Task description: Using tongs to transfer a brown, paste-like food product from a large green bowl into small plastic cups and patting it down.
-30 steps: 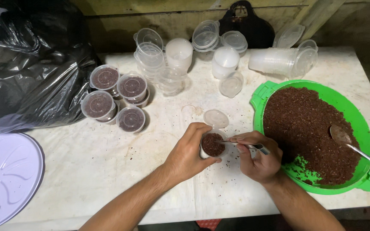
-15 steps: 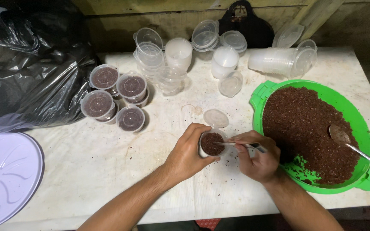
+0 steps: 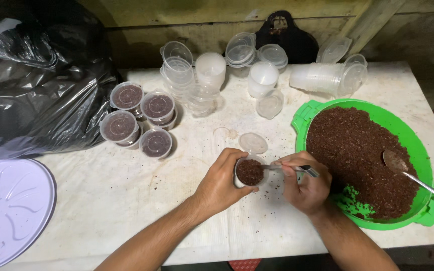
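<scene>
Cup [image 3: 249, 172] of dark brown crumbly mix sits on the white table [image 3: 101, 200], near the front edge and just left of the green bowl [image 3: 307, 113]. Left hand [image 3: 219, 180] reaches in from below, forearm angled up to the right, fingers curled and clamped around the cup's left side. Right hand [image 3: 305, 185] comes from the lower right, fingers pinched together on a small spoon [image 3: 290, 168] whose tip rests over the cup. Behind the cup lies a clear lid [image 3: 253, 143]. Four lidded filled cups [image 3: 136, 120] stand further left. A second spoon [image 3: 408, 173] rests in the bowl's brown mix.
</scene>
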